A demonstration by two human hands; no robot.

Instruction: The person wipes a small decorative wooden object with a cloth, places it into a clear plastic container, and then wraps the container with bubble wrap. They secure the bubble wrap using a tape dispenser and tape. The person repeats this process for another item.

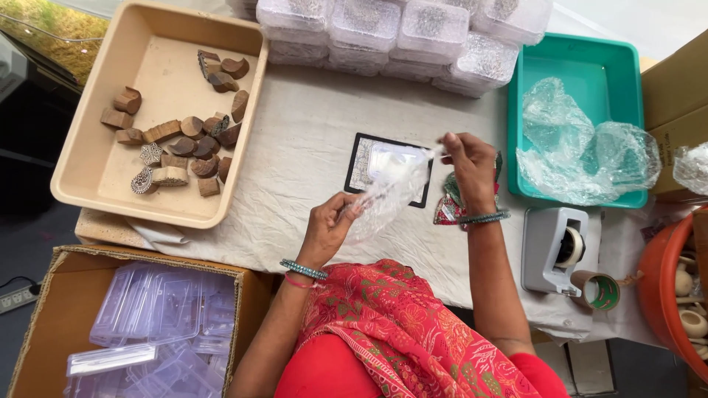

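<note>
Both my hands hold a sheet of clear bubble wrap (389, 197) above the white cloth. My left hand (330, 227) pinches its lower end and my right hand (466, 161) pinches its upper right corner. Under the wrap a small clear plastic box (389, 158) sits on a black-edged patterned card (359, 163). A small red and green patterned pouch (448, 208) lies beneath my right wrist.
A beige tray (88, 158) with several carved wooden blocks stands at left. A teal tray (590, 66) holds crumpled bubble wrap. Stacked clear boxes (413, 33) line the far edge. A grey tape dispenser (554, 249), a tape roll (596, 290) and a carton of clear boxes (147, 324) are near.
</note>
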